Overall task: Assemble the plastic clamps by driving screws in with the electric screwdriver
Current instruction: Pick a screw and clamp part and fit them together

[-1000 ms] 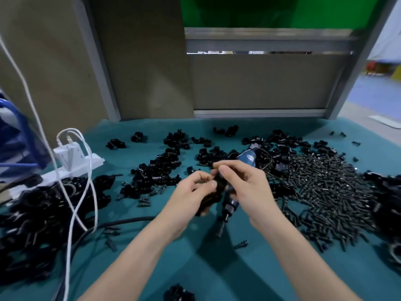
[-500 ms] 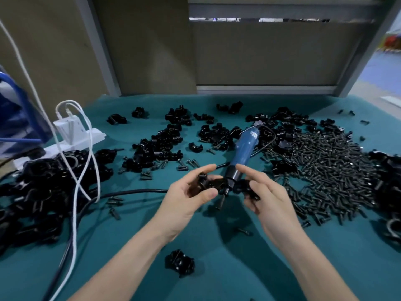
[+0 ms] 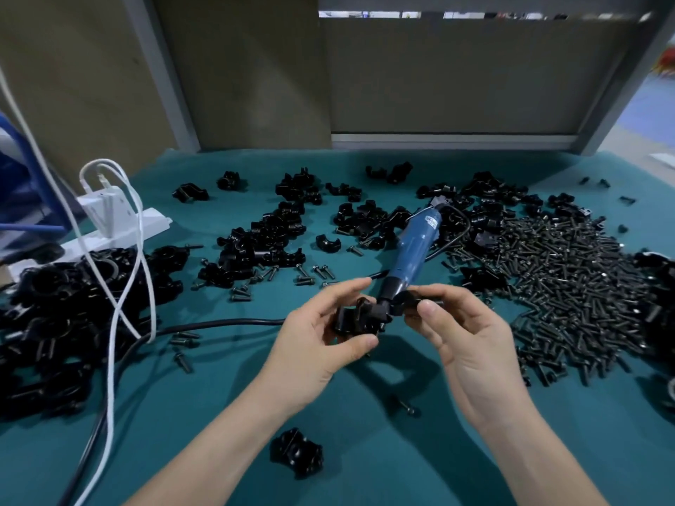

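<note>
My left hand (image 3: 317, 345) pinches a black plastic clamp piece (image 3: 356, 317) between thumb and fingers above the teal table. My right hand (image 3: 464, 337) pinches a second black clamp piece (image 3: 409, 301) just to the right of it. The two pieces are close together; I cannot tell whether they touch. The blue electric screwdriver (image 3: 414, 250) lies on the table behind both hands, its tip pointing toward them and hidden by the pieces. A wide pile of black screws (image 3: 569, 283) spreads at the right.
Loose clamp halves (image 3: 270, 242) lie scattered mid-table, and a heap of assembled clamps (image 3: 62, 308) sits at the left. One assembled clamp (image 3: 296, 452) lies near the front edge. A white power strip (image 3: 120, 228) with white cables and a black cord (image 3: 219, 323) crosses the left side.
The screwdriver has left my right hand and lies on the table. Both hands have dropped lower and each now holds a clamp piece. The camera has tilted down.
</note>
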Demonstrator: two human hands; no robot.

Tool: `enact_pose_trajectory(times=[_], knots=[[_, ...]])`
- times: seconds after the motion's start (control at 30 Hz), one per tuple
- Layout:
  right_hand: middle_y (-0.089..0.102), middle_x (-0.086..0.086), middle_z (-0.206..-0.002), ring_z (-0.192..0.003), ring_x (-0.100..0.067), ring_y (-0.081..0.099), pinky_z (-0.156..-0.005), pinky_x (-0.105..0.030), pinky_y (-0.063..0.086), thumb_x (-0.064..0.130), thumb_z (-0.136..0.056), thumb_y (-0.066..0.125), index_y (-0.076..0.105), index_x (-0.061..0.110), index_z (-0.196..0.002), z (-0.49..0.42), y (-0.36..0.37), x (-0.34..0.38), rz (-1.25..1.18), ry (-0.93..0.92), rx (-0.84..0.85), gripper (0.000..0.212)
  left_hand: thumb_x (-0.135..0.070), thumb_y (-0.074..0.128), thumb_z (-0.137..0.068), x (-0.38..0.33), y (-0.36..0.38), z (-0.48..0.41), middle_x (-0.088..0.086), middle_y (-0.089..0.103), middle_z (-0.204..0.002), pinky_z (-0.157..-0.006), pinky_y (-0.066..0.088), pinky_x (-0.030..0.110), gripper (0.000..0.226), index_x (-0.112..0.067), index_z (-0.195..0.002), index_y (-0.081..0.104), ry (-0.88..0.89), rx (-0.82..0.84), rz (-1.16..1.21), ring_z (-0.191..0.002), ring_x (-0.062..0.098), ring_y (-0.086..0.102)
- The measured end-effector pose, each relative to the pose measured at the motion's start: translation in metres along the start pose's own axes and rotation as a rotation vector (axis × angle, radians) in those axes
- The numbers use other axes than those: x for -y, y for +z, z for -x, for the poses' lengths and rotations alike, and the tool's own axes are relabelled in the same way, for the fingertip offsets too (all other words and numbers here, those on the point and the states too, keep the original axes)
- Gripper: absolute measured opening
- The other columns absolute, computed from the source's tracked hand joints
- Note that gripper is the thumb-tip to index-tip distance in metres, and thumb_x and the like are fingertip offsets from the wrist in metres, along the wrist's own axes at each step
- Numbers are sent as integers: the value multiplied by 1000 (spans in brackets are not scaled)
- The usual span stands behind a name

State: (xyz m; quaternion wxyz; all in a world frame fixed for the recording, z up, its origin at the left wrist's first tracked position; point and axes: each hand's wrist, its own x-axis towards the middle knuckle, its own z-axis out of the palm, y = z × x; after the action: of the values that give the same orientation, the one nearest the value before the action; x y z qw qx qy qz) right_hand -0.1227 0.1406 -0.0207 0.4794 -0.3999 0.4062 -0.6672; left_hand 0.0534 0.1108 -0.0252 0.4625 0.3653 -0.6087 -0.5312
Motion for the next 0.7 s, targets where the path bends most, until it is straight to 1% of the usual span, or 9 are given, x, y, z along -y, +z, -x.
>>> enact_pose_trajectory(times=[0.03, 0.1, 0.13, 0.23, 0.33, 0.47, 0.57, 0.63, 0.7], knots=[[74, -7, -96, -93, -18, 69, -81, -23, 54, 49, -49, 89, 76, 20, -83, 0, 0, 0, 16, -11, -14, 47, 9, 75, -73, 0, 1, 1, -4, 71, -109, -93, 48, 19, 50, -22, -110, 61, 28, -43, -10, -106, 11, 65], [73, -6, -96, -96, -19, 68, -84, -22, 52, 54, -44, 90, 73, 23, -79, 1, 1, -1, 23, -23, -23, 50, 12, 75, -72, -1, 3, 2, -6, 71, -106, -89, 48, 18, 42, -16, -98, 57, 71, -130, -11, -102, 10, 66], [73, -5, -96, -97, -18, 68, -85, -22, 52, 53, -45, 90, 72, 24, -78, 1, 1, -1, 23, -28, -15, 48, 8, 77, -71, -3, 3, 2, -8, 72, -105, -87, 47, 16, 40, -17, -96, 58, 90, -159, -11, -100, 9, 66], [72, -3, -93, -96, -21, 68, -88, -26, 52, 53, -48, 90, 71, 24, -78, 3, 2, -1, 43, -42, 0, 45, -17, 83, -66, -7, 1, 3, -7, 70, -95, -82, 46, 13, 35, -26, -95, 65, 145, -178, -57, -90, 7, 65], [72, -3, -91, -93, -21, 68, -89, -30, 53, 53, -51, 89, 70, 24, -78, 4, 1, 2, 38, -74, 0, 44, -24, 85, -65, -11, 2, 5, 0, 61, -94, -84, 45, 17, 39, -27, -100, 68, 195, -110, -126, -90, 10, 60], [73, 1, -93, -92, -11, 67, -82, -18, 50, 52, -51, 89, 70, 27, -77, 4, 1, 6, 16, -100, 25, 40, -6, 75, -69, -12, 5, 7, 9, 50, -93, -77, 45, 9, 33, -22, -98, 70, 181, 31, -48, -84, -1, 57], [73, -1, -96, -95, -14, 67, -82, -20, 51, 50, -53, 88, 70, 27, -78, 6, 2, 7, 23, -90, 66, 39, -21, 77, -75, -12, 6, 9, 0, 46, -95, -78, 43, 11, 22, -20, -96, 70, 187, 198, -127, -88, -1, 52], [73, -3, -96, -92, -14, 68, -79, -21, 52, 48, -52, 89, 69, 26, -76, 8, 3, 6, 15, -70, 93, 38, -30, 70, -78, -11, 7, 10, -4, 50, -96, -80, 42, 15, 21, -18, -97, 71, 196, 217, -169, -90, 3, 53], [73, -4, -94, -90, -15, 68, -77, -22, 53, 45, -52, 90, 69, 25, -73, 9, 4, 6, -3, -64, 121, 36, -31, 67, -80, -9, 7, 10, -3, 55, -96, -80, 43, 17, 26, -12, -99, 70, 200, 194, -168, -89, 5, 55]])
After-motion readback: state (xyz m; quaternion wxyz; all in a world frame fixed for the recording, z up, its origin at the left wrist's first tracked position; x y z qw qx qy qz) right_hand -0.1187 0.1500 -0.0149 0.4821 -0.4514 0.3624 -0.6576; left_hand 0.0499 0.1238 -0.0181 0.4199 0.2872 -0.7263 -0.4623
